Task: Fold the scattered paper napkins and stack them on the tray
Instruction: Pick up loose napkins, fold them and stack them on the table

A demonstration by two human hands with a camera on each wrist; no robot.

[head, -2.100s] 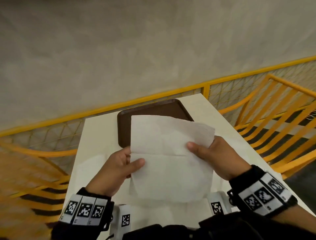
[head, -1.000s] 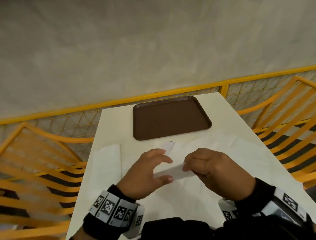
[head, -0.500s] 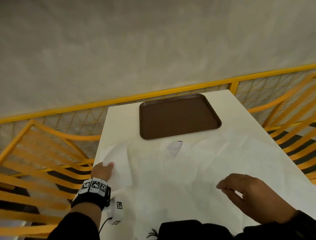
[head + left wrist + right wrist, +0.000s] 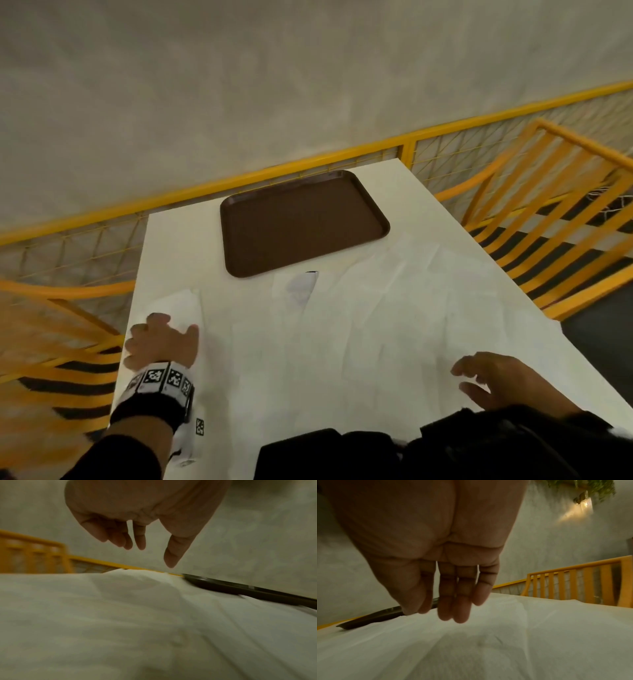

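Napkins (image 4: 376,308) pale, edges indistinct on table (image 4: 178,233), left hand (image 4: 161,346) and right hand (image 4: 496,383) both loosely spread, empty.

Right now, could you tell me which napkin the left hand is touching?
The napkin at the table's left edge, under the left hand; the others lie mid-table and right.

We see white paper napkins (image 4: 359,325) spread unfolded across the near part of the table, overlapping, creased and lying mostly flat; one at the left edge (image 4: 181,305) bulges slightly. Beyond them our brown rectangular tray (image 4: 383,222) sits flat, its near rim touching a napkin edge.
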